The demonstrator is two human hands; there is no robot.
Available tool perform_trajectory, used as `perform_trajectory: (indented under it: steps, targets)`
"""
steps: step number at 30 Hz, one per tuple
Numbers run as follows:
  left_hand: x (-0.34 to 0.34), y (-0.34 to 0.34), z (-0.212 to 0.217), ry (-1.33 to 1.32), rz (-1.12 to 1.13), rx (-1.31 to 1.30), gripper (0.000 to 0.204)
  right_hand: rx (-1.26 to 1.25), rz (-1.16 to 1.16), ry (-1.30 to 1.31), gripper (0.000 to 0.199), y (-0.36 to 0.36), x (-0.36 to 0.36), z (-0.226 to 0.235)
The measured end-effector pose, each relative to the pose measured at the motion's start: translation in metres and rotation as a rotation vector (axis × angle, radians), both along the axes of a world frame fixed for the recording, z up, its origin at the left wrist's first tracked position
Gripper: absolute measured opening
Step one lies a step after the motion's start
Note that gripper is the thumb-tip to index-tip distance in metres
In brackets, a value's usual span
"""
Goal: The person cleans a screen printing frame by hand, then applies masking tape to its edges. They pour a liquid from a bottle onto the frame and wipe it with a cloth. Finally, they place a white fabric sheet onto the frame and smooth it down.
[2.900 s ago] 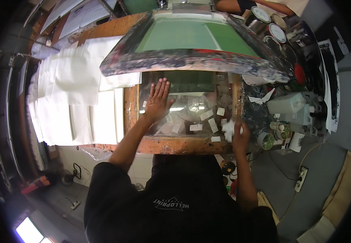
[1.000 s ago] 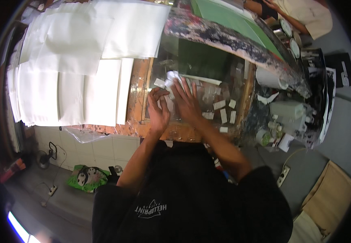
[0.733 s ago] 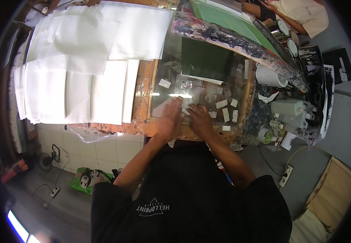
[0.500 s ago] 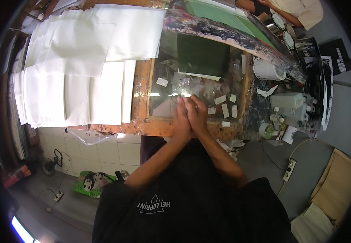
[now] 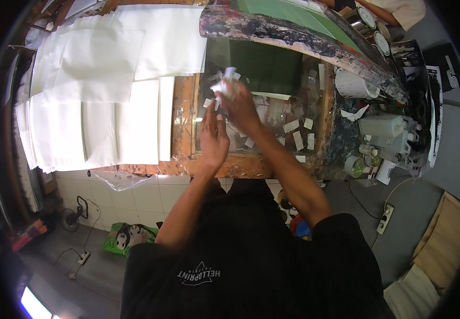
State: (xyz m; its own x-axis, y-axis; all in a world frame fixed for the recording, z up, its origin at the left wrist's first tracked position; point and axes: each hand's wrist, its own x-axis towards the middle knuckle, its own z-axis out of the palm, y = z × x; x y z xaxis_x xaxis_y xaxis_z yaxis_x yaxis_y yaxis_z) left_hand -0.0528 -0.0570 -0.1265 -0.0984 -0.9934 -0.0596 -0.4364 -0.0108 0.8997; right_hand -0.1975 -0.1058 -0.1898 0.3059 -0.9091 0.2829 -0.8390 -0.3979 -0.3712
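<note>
My right hand (image 5: 241, 108) is closed on a crumpled white tissue or cloth (image 5: 229, 81), a little blurred, over the left part of a glass panel (image 5: 212, 59). Fingers extended and flat, my left hand (image 5: 214, 141) is over the glass's near left part, just short of the tissue. It holds nothing that I can see. A dark green sheet (image 5: 266, 66) lies on the glass, with a pale edge along its near side. Small white tape-like pieces (image 5: 298, 141) are scattered to the right of my hands.
Stacked translucent white sheets (image 5: 99, 127) cover the table's left side. A paint-stained screen frame (image 5: 293, 49) with green mesh slants over the far side. To the right stand a white bucket (image 5: 349, 85), plastic bottles (image 5: 381, 126) and tins (image 5: 365, 18). Part of another person (image 5: 402, 11) shows at the far right.
My hands, pressed together before, have parted. The right has moved away from me and now shows the white tissue or cloth; the left has shifted left and flattened.
</note>
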Motion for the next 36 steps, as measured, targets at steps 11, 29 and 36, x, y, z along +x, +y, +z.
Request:
perform_trajectory:
  steps: [11, 29, 36]
  targets:
    - [0.026, 0.002, -0.047, -0.463, -0.34, -0.337, 0.063, 0.214, -0.217, 0.21, 0.05, 0.106, -0.024, 0.01]
    - [-0.016, 0.011, 0.021, 0.932, 0.322, 0.695, 0.059, 0.257, -0.153, -0.87, 0.035, 0.074, 0.038, 0.08]
    - [0.008, 0.027, 0.053, 0.335, -0.042, 0.331, 0.046, 0.073, 0.014, -0.202, 0.042, 0.0, 0.002, 0.025]
